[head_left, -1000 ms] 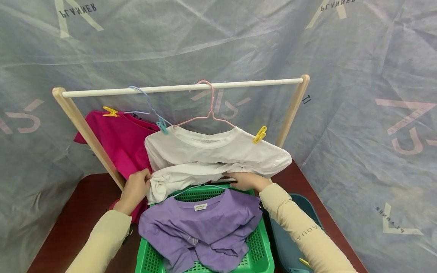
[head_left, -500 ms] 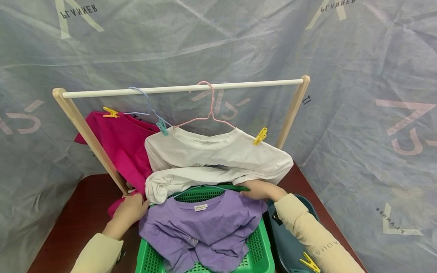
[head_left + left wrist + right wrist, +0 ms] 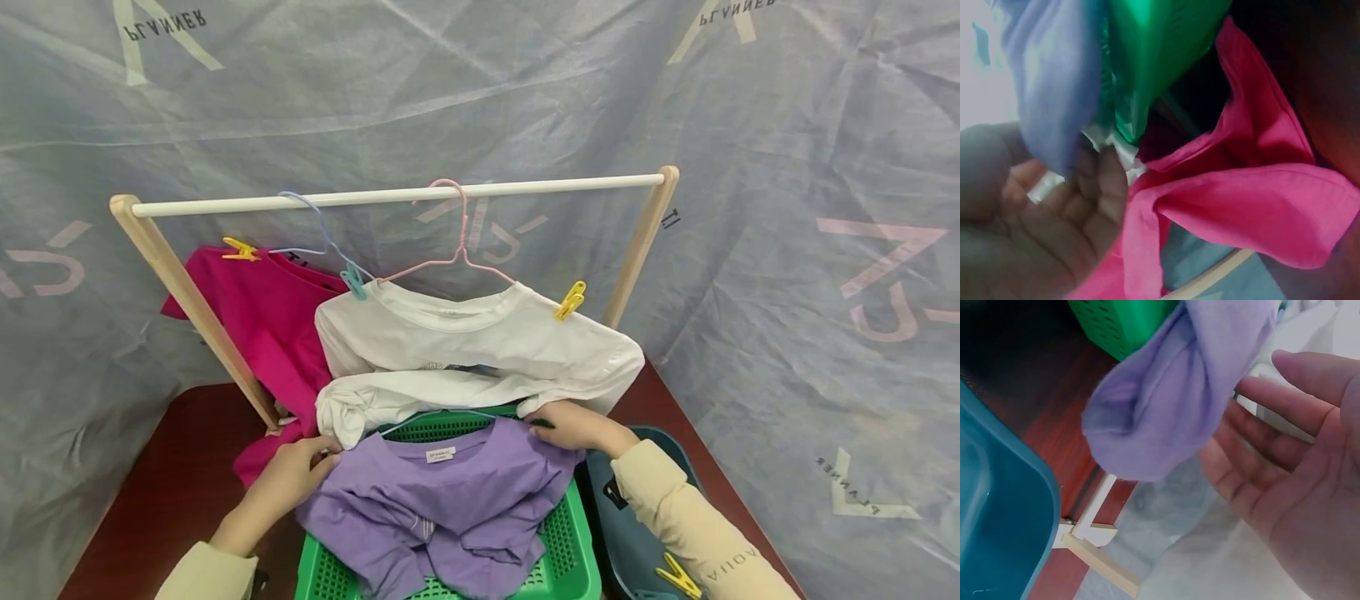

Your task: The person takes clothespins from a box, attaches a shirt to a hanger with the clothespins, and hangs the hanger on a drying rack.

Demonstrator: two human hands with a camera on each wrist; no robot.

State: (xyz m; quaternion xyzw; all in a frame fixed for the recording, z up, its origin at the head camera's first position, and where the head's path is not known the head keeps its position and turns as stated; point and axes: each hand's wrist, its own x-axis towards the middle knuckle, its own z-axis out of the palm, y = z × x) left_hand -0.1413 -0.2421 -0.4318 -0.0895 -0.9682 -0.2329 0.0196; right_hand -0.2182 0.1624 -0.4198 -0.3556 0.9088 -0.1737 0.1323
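Note:
A purple shirt [image 3: 457, 492], with a hanger at its collar, lies on the green basket [image 3: 558, 546]. My left hand [image 3: 288, 475] is at its left shoulder, thumb and fingers apart; in the left wrist view its loosely bent fingers sit beside the hanging purple cloth. At the opposite shoulder is my right hand [image 3: 577, 427]. The right wrist view shows its fingers reaching behind the purple sleeve [image 3: 1147, 419], thumb spread away. Just behind hangs a white shirt [image 3: 480, 329] on a pink hanger [image 3: 464, 242], its lower part bunched above the basket.
A magenta shirt [image 3: 262, 312] hangs on a blue hanger [image 3: 322, 225] at the left of the rack's white rail [image 3: 360, 198]. Yellow clothespins [image 3: 240, 248] and a teal one [image 3: 352, 282] grip the shirts. At right stands a dark blue tub [image 3: 630, 517] holding a yellow clothespin [image 3: 678, 575].
My left hand has moved down and right from the white shirt's edge to the purple shirt. The right hand has let go of the white hem and come to the purple shirt's right shoulder.

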